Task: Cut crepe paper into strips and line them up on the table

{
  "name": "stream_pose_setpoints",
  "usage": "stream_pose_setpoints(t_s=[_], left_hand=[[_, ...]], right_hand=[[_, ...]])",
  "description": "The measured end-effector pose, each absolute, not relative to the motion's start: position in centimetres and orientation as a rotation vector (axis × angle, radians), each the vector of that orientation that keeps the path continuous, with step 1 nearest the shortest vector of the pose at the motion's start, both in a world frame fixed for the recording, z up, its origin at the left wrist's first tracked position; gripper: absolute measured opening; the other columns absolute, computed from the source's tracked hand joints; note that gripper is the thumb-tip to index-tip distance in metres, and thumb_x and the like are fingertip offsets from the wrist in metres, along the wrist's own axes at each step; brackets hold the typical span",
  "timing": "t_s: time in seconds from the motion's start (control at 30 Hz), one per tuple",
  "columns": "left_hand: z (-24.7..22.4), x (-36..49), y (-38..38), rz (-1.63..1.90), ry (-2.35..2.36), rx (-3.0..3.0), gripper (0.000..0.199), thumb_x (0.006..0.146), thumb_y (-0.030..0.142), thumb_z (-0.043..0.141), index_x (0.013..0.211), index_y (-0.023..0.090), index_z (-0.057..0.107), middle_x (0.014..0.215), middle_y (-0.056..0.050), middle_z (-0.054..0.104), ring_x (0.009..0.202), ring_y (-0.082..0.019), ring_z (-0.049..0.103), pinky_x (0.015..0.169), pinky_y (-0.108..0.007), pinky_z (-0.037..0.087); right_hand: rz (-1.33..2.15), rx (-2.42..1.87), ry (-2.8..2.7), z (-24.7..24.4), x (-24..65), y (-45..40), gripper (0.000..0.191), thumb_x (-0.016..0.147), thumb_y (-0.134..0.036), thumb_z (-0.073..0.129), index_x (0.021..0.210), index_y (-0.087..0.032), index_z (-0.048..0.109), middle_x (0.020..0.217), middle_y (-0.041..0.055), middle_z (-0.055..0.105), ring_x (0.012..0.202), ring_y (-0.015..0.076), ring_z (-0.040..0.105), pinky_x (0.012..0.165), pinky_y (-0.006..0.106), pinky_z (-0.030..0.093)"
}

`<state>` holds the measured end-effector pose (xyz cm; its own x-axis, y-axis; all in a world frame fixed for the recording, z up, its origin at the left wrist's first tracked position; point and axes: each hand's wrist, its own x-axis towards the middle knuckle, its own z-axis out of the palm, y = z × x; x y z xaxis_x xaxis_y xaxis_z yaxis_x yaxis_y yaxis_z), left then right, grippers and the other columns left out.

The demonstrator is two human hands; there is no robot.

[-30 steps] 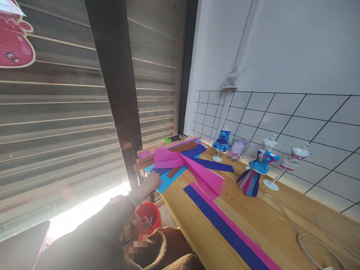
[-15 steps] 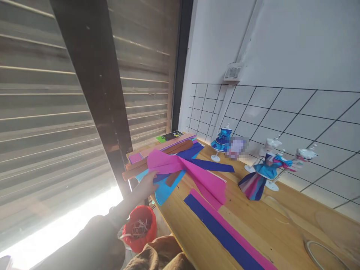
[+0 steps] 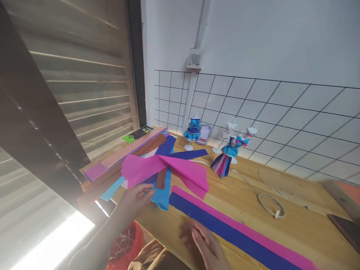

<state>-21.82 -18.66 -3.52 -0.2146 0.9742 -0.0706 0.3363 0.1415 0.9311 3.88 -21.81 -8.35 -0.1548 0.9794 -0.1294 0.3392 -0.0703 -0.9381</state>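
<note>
Bare left hand (image 3: 135, 197), bare right hand (image 3: 209, 249), no sleeves
</note>
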Motion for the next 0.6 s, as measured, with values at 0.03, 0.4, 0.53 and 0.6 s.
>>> stream_pose_setpoints(t_s=[0.03,0.4,0.53,0.6], left_hand=[[-3.8,-21.6,-18.8,1.05,1.681,1.288,0.045,0.069,0.052,0.057,0.099,0.02,0.064,0.092,-0.005,0.068,0.083,-0.019,0.063,0.072,-0.027,0.052],[-2.9,-21.5,-19.2,0.378,1.499,1.825,0.034,0.084,0.042,0.041,0.08,0.022,0.068,0.067,0.0,0.065,0.063,-0.015,0.059,0.06,-0.025,0.045],[-4.5,-22.1,-15.0,0.518,1.706,2.217,0.04,0.079,0.029,0.053,0.118,0.025,0.055,0.115,-0.005,0.059,0.107,-0.023,0.05,0.091,-0.036,0.039],[-5.8,-22.0,-12.7,0.484,1.639,2.407,0.053,0.077,0.019,0.053,0.129,0.026,0.044,0.133,-0.005,0.044,0.123,-0.025,0.036,0.1,-0.039,0.032]], right_hand=[[1.606,-1.291,-1.314,-8.1,2.1,-21.2,0.063,0.076,-0.062,0.049,0.123,-0.019,0.053,0.104,0.0122,0.065,0.087,0.0263,0.064,0.077,0.039,0.05],[1.988,-0.959,-0.665,-9.0,-6.1,-18.1,0.055,0.049,-0.035,0.082,0.097,-0.013,0.065,0.077,0.0061,0.07,0.071,0.0198,0.065,0.074,0.035,0.047],[1.974,-0.984,-0.625,-9.4,-5.8,-18.4,0.056,0.048,-0.032,0.082,0.098,-0.014,0.065,0.078,0.0054,0.07,0.071,0.0198,0.065,0.075,0.037,0.046],[1.987,-0.98,-0.627,-9.2,-5.6,-18.7,0.055,0.05,-0.031,0.081,0.1,-0.014,0.065,0.08,0.0055,0.07,0.072,0.02,0.065,0.076,0.037,0.046]])
